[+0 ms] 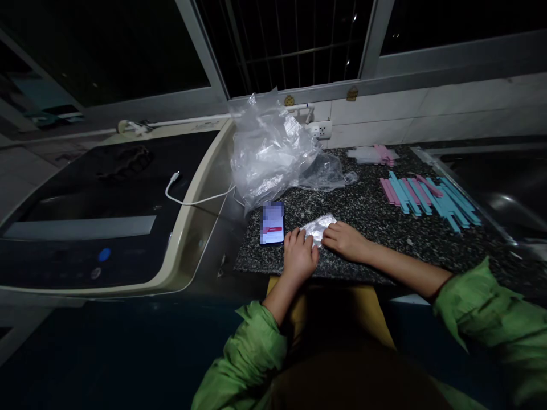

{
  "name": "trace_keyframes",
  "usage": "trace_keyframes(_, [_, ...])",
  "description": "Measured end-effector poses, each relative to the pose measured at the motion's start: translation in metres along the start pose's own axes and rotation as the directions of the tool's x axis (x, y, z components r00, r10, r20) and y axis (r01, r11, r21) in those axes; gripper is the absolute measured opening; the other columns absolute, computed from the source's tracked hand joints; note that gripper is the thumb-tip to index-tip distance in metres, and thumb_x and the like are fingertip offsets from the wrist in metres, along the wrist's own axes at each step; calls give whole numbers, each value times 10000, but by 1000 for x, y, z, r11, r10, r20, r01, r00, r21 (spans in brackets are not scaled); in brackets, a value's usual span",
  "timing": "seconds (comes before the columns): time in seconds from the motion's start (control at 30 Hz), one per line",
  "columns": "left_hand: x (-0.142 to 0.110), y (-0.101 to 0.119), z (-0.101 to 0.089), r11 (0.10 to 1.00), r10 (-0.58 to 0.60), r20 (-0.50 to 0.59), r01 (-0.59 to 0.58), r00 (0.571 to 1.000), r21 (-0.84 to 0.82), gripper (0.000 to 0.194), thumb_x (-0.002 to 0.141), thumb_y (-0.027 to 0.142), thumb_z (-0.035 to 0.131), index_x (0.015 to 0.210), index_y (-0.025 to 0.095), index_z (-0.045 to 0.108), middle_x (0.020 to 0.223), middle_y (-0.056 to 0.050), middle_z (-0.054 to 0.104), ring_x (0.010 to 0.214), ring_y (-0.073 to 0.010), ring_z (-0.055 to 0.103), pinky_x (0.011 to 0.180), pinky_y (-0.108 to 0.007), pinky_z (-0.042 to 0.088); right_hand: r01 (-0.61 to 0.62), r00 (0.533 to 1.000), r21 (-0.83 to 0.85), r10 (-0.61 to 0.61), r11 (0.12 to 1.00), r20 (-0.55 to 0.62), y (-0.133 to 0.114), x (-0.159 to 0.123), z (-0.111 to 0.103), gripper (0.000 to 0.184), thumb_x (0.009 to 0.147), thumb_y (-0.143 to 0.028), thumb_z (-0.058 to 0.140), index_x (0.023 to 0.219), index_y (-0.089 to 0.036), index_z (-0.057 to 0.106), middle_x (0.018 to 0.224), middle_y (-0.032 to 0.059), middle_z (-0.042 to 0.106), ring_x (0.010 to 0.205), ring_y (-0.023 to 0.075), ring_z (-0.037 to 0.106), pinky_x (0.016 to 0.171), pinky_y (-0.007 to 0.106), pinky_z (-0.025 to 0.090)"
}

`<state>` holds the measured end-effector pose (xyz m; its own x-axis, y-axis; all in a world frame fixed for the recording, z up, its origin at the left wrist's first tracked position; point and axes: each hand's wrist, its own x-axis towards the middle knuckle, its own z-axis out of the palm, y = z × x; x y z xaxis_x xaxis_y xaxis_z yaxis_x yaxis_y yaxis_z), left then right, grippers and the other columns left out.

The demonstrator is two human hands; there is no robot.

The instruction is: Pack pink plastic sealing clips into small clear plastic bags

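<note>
A small clear plastic packet (pixel 318 226) lies on the speckled dark countertop (pixel 376 222) near its front edge. My left hand (pixel 299 253) rests on the packet's left side with its fingers curled down on it. My right hand (pixel 345 239) pinches the packet's right edge. Both sleeves are green. A lit phone (pixel 272 223) lies flat just left of my left hand.
A big crumpled clear plastic bag (pixel 273 151) sits behind the phone. Several pink and blue strips (pixel 427 196) lie spread at the right, with a few more packed strips (pixel 376 154) farther back. A washing machine (pixel 106 210) with a white cable (pixel 192 199) stands at the left.
</note>
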<state>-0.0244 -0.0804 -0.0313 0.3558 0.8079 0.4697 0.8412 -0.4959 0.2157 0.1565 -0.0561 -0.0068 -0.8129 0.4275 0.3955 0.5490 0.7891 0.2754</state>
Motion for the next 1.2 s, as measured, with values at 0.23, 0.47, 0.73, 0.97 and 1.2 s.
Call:
trace_keyframes(0.23, [6, -11, -2, 981, 145, -116, -159, 983, -115, 241, 796, 333, 585, 984, 190, 634, 1088, -99, 625, 1045, -258, 511, 901, -448, 417, -125, 990, 90, 130, 988, -60, 7, -2, 0, 245, 898, -238, 438, 766, -158, 628, 736, 63, 596, 727, 171, 447, 646, 295, 315])
trace_keyframes(0.47, [42, -13, -7, 952, 144, -191, -189, 971, -242, 114, 815, 208, 546, 778, 182, 651, 855, -57, 664, 891, -209, 535, 791, -378, 453, -262, 951, 73, 270, 962, -151, 20, 1, -12, 252, 843, -367, 535, 894, -152, 656, 826, 86, 622, 773, 192, 462, 663, 315, 337])
trace_keyframes(0.73, [89, -20, -5, 892, 81, -262, -188, 962, -411, 78, 786, 171, 572, 731, 194, 622, 808, -39, 667, 861, -193, 546, 830, -378, 444, -416, 878, 155, 441, 896, -187, 51, -1, -3, 196, 852, -288, 522, 791, -182, 676, 755, 65, 636, 737, 187, 492, 660, 321, 376])
trace_keyframes(0.97, [86, -19, 6, 850, 45, -309, -199, 950, -488, 100, 817, 190, 534, 742, 198, 600, 772, -30, 658, 826, -180, 548, 794, -356, 444, -453, 850, 282, 505, 846, -149, 59, -12, 3, 200, 853, -264, 511, 761, -206, 678, 718, 57, 643, 707, 187, 513, 652, 328, 411])
trace_keyframes(1.2, [80, -18, 2, 864, -21, -291, -129, 956, -487, 134, 831, 203, 511, 716, 193, 579, 749, -29, 641, 784, -169, 541, 750, -326, 434, -446, 831, 344, 525, 826, -184, 60, -15, -5, 181, 835, -323, 552, 824, -195, 680, 766, 73, 664, 736, 195, 547, 665, 339, 443])
